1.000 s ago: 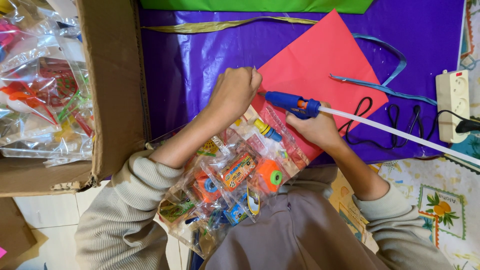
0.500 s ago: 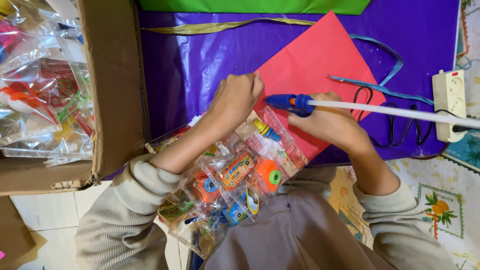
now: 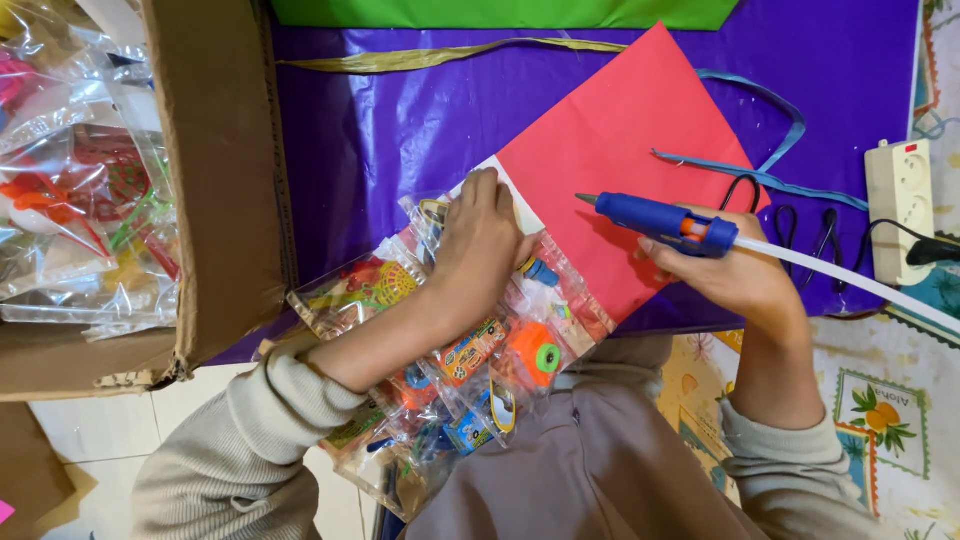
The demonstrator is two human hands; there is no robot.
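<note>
Over the purple sheet (image 3: 400, 130), my left hand (image 3: 480, 245) flat and pressing clear toy packets (image 3: 470, 350) onto red paper (image 3: 630, 150), my right hand (image 3: 735, 275) wrapped around blue glue gun (image 3: 660, 220), nozzle just above the paper

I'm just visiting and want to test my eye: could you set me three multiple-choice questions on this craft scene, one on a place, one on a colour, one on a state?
1. Where is the cardboard box?
A. left of the purple sheet
B. on the person's lap
C. on the red card

2. What colour is the glue gun's body?
A. yellow
B. blue
C. black

3. What is the left hand doing?
A. hanging free
B. gripping scissors
C. pressing on the clear toy packets

Answers: 1 A, the box borders the sheet's left edge. 2 B, blue with an orange trigger, in the right hand. 3 C, its palm lies flat on them.
</note>
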